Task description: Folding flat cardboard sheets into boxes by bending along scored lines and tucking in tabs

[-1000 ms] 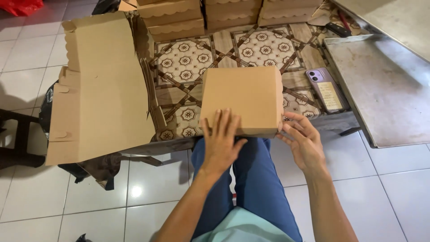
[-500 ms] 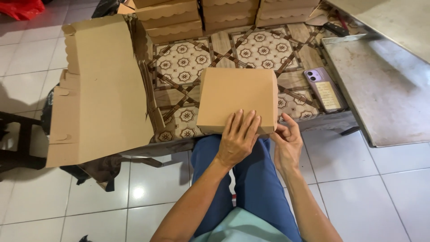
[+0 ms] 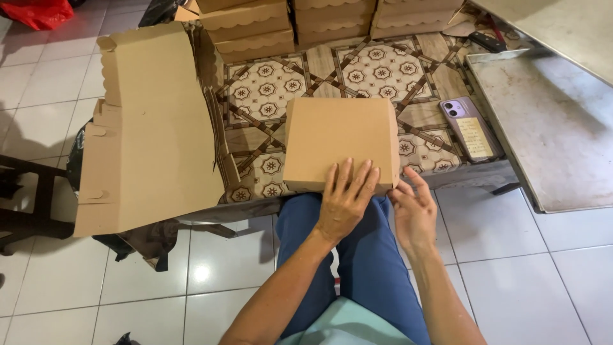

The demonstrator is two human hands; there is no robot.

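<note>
The closed brown cardboard box (image 3: pixel 337 144) lies flat on the patterned desk (image 3: pixel 268 96), its near edge at or just over the desk's front edge, above the person's blue-trousered knees (image 3: pixel 367 255).

Left hand (image 3: pixel 343 203): laid palm down on the near edge of the lid, fingers spread and flat. Its grip is open; it presses but clasps nothing. Right hand (image 3: pixel 414 214): at the box's near right corner, fingers loosely curled and parted, its grip open and holding nothing. Whether the fingertips touch the corner cannot be told.

Risks, as judged:
- The box sits at the front edge with only a flat palm on it. A push toward the body could tip it off onto the lap or the tiled floor (image 3: pixel 511 268).
- Heavy pressure at the near edge may crease the lid or spring a tucked flap.
- A purple phone (image 3: pixel 470 128) lies just beside the box to the right, near the desk's edge. A sideways sweep of the box or the right hand could knock it off.
- The large unfolded carton sheet (image 3: pixel 150 128) hangs over the desk's left edge; a nudge could send it sliding down.

Room for moving:
- Behind the box, a strip of open desk reaches to the row of stacked finished boxes (image 3: pixel 246 29) along the far side.
- To the left, a narrow band of desk lies between box and carton sheet.
- To the right, the phone and then a grey metal surface (image 3: pixel 555 128) close the way.
- A dark stool (image 3: pixel 29 191) stands at the left, well apart from the hands.
</note>
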